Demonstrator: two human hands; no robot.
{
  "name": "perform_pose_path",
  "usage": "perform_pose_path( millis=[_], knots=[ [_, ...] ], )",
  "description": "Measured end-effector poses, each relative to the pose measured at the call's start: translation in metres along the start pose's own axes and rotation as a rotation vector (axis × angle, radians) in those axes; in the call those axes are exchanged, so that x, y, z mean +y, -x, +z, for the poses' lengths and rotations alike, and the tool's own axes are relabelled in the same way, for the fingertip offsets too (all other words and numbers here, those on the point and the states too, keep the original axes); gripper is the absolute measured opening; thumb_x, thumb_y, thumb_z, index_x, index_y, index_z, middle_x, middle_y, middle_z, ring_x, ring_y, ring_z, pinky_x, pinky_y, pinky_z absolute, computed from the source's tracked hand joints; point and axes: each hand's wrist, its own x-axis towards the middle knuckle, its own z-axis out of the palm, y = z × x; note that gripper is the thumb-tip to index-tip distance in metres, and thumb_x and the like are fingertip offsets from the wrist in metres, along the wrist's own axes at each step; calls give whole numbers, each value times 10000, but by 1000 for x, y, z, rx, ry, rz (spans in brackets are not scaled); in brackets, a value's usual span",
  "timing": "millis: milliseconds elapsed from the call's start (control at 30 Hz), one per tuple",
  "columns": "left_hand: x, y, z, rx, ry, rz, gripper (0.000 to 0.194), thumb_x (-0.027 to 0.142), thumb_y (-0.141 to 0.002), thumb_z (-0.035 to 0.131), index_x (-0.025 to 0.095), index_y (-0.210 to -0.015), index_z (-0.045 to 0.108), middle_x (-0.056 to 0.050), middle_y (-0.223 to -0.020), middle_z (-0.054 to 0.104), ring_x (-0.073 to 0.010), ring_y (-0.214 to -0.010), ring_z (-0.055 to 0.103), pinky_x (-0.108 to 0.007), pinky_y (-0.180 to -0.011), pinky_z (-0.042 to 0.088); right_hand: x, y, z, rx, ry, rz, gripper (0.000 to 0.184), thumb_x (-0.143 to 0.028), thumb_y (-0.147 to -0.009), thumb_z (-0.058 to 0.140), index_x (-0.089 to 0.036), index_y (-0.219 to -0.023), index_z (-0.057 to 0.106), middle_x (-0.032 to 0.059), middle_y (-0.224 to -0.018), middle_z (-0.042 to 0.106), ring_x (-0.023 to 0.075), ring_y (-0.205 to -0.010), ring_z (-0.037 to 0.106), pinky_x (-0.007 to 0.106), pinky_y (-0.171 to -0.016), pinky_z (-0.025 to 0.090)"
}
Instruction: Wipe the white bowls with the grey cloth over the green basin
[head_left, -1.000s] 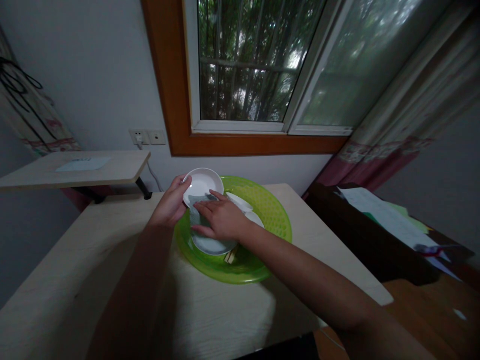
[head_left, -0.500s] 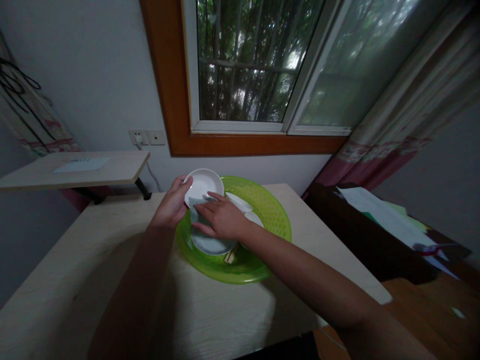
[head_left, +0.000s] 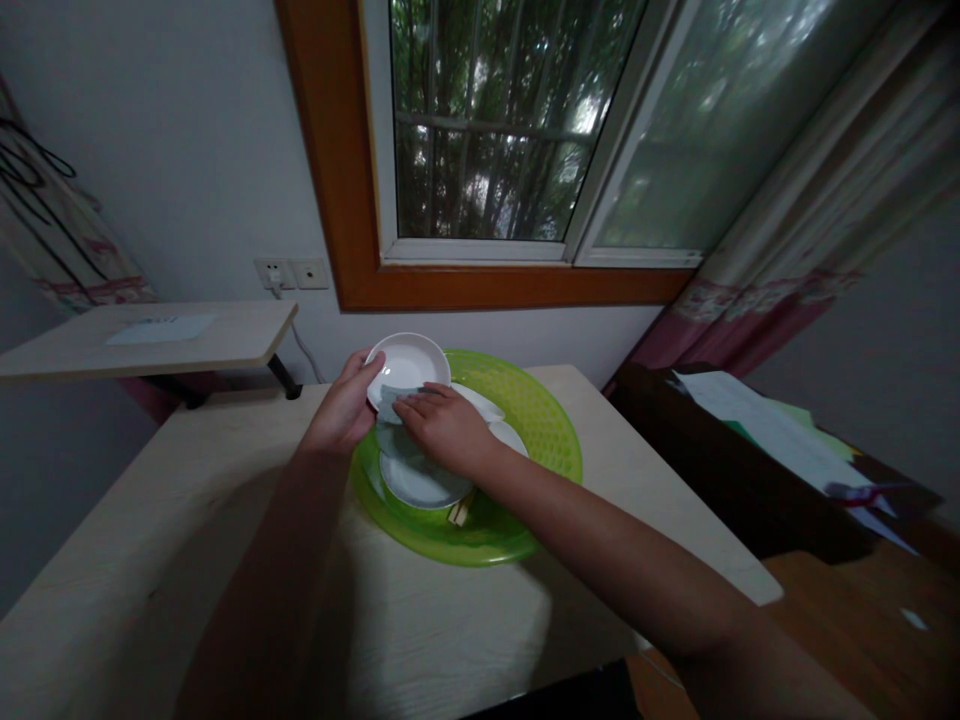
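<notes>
My left hand (head_left: 351, 402) grips a small white dish (head_left: 409, 358) by its left rim, thumb on top, tilting it over the basket. A pale grey-green cloth (head_left: 391, 430) lies over the dish's near edge and hangs below it. On that cloth rests my right hand (head_left: 442, 420), its fingers together and pressing the cloth against the dish. Underneath is a round green plastic basket (head_left: 544, 420). A larger white plate (head_left: 424, 490) sits in it, with another white dish (head_left: 510, 436) and a white spoon-like piece (head_left: 480, 402) partly hidden. Wooden chopsticks (head_left: 460, 511) poke out near the plate.
The basket stands on a pale wooden table (head_left: 247, 520). At the left is a raised shelf (head_left: 225, 335) with a paper on it. A wall socket (head_left: 291, 274) and window (head_left: 487, 140) are behind. Papers (head_left: 772, 430) lie on dark furniture to the right.
My right hand's spread fingers have drawn together and now press on the cloth at the dish's near edge. The left hand keeps its hold on the dish, nearly still.
</notes>
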Motion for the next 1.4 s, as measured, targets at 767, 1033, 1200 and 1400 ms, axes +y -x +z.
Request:
perform_pose_path(
  millis=[767, 1033, 1200, 1400],
  knots=[
    [22, 5, -15, 36, -175, 19, 296, 267, -814, 789, 177, -1036, 614, -26, -845, 685, -147, -693, 629, -231, -607, 497, 10, 2, -2, 5, 129, -118, 165, -176, -1030, 615, -127, -1067, 768, 115, -1182, 793, 251, -1163, 714, 515, -1302, 314],
    [-1, -2, 1, 96, 17, 87, 303, 335, -867, 781, 192, -1090, 634, -39, -918, 693, -190, -832, 687, -273, -718, 552, 6, 1, -1, 28, 78, -95, 233, -147, -1063, 549, -106, -1218, 718, 130, -1216, 791, 219, -1091, 756, 454, -1232, 421],
    [-5, -2, 5, 75, 44, 80, 280, 323, -870, 773, 218, -1062, 599, -32, -948, 690, -191, -864, 694, -287, -761, 572, 7, 2, -5, 29, 27, -83, 225, -146, -1054, 572, -102, -1225, 711, 142, -1197, 794, 222, -1070, 763, 456, -1215, 432],
    [5, -4, -10, 64, -34, 24, 362, 219, -773, 788, 220, -1067, 577, -14, -894, 683, -178, -760, 673, -251, -645, 535, 8, 0, -8, -4, 57, -106, 201, -146, -1052, 570, -124, -1155, 741, 120, -1175, 802, 216, -1083, 754, 463, -1256, 373]
  ],
)
